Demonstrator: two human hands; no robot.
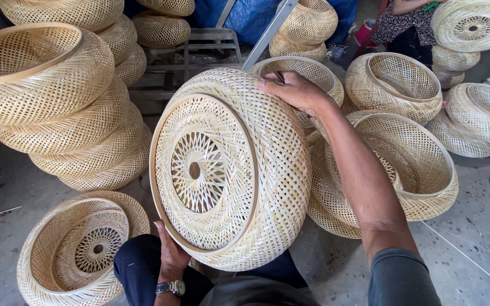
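Head view looks straight down at a big round woven bamboo lampshade (231, 170), tipped on edge over the person's lap with its spiral-pattern face turned left. The right hand (296, 90) sits on the top edge of that lampshade, fingers together and curled over the weave. The left hand (171, 255), wristwatch (171, 288) on, props it from underneath, fingers pressed against the bottom rim. Left of the lampshade there's a tall stack of shades (58, 107); lower left, another one (77, 249) lies on the concrete floor (7, 187).
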